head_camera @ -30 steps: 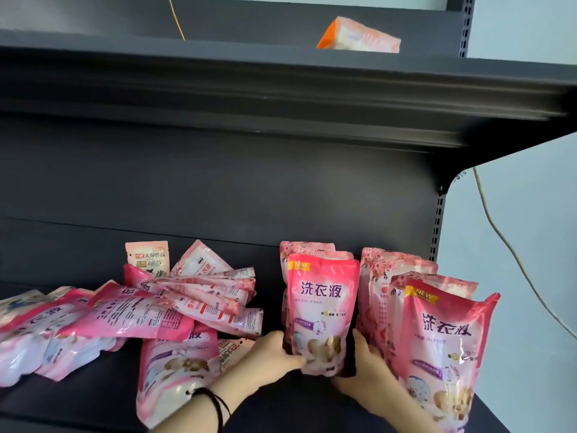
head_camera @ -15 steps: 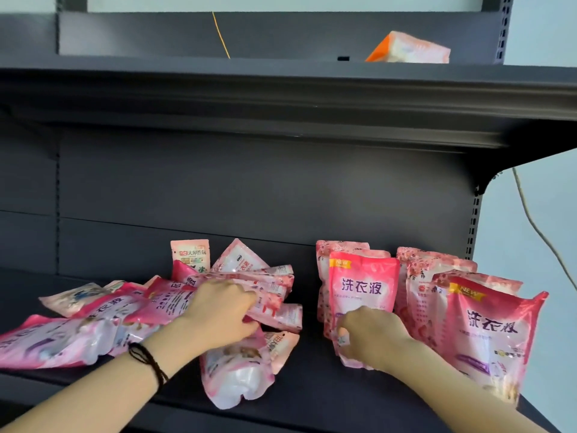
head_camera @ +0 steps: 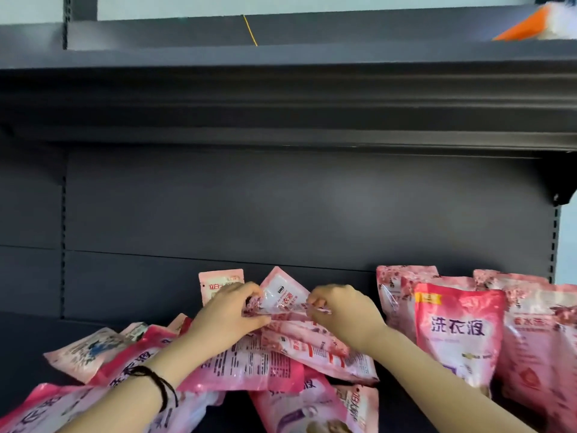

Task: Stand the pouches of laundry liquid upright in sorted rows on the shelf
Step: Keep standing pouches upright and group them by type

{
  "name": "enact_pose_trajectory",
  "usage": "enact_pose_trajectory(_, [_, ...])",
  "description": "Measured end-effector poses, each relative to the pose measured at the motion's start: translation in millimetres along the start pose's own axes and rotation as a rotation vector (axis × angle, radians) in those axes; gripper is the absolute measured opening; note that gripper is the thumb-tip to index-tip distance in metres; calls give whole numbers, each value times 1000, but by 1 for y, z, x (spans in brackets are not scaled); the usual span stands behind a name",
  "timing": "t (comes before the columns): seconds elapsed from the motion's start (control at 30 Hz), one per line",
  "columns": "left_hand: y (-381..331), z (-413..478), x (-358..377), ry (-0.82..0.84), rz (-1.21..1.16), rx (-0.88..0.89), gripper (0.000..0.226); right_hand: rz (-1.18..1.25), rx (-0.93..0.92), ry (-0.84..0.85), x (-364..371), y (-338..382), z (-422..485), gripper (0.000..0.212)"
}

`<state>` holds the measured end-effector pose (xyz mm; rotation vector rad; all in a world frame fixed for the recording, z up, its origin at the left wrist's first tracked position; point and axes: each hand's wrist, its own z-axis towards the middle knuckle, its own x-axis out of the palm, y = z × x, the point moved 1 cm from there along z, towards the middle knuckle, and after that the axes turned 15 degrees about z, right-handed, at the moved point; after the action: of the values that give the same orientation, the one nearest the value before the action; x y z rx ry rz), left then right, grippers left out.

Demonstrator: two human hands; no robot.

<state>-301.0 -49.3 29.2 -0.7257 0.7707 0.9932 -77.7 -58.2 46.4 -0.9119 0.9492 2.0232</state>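
Note:
A jumbled pile of pink laundry-liquid pouches (head_camera: 249, 367) lies flat across the left and middle of the dark shelf (head_camera: 28, 348). My left hand (head_camera: 228, 314) and my right hand (head_camera: 343, 310) both pinch the edge of one pink pouch (head_camera: 281, 296) at the top of the pile, one hand at each side. To the right, two rows of upright pouches stand: a front pouch with blue characters (head_camera: 456, 332) and a further row (head_camera: 543, 335) at the frame's edge.
A small upright pouch (head_camera: 218, 281) leans against the back panel behind my left hand. The upper shelf (head_camera: 281, 89) overhangs the work area; an orange and white pouch (head_camera: 537, 25) lies on top of it.
My right hand left the upright front pouch and moved left to the pile. My left hand rose to the pile's top. Both now pinch one pouch. The view shifted left.

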Motion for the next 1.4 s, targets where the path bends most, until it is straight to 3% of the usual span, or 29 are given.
enact_pose_trajectory(0.1, [4, 19, 18, 103, -228, -46, 46, 68, 13, 61, 17, -7, 29, 30])
enact_pose_trajectory(0.23, [11, 36, 34, 197, -284, -46, 50, 114, -36, 207, 37, -19, 58, 32])
enact_pose_trajectory(0.4, [21, 49, 42, 193, -282, -45, 30, 180, -177, 350, 44, -34, 66, 30])
enact_pose_trajectory(0.5, [19, 52, 38, 179, -284, -16, 23, -35, -244, 252, 45, -39, 73, 25])
enact_pose_trajectory(0.57, [17, 54, 35, 126, -285, -17, 25, 13, -203, 101, 46, -42, 80, 26])
enact_pose_trajectory(0.73, [16, 63, 33, -17, -633, -250, 57, 506, -56, -228, 32, -51, 97, 29])
enact_pose_trajectory(0.87, [6, 71, 29, -11, -855, -389, 36, 981, 95, -400, 8, -38, 100, 28])
enact_pose_trajectory(0.93, [-2, 74, 28, 8, -911, -352, 43, 1220, 120, -474, -3, -28, 101, 28])
enact_pose_trajectory(1.03, [-14, 79, 24, 21, -1067, -290, 48, 1497, 125, -507, -12, -14, 97, 28])
enact_pose_trajectory(1.13, [-28, 79, 18, -3, -1256, -273, 31, 1639, 173, -494, -16, -5, 87, 26])
enact_pose_trajectory(1.3, [-41, 69, 16, -51, -1384, -331, 20, 1442, 126, -486, -14, -1, 57, 26])
enact_pose_trajectory(1.4, [-57, 58, 10, -82, -1356, -290, 21, 1398, 124, -383, -18, 2, 33, 24])
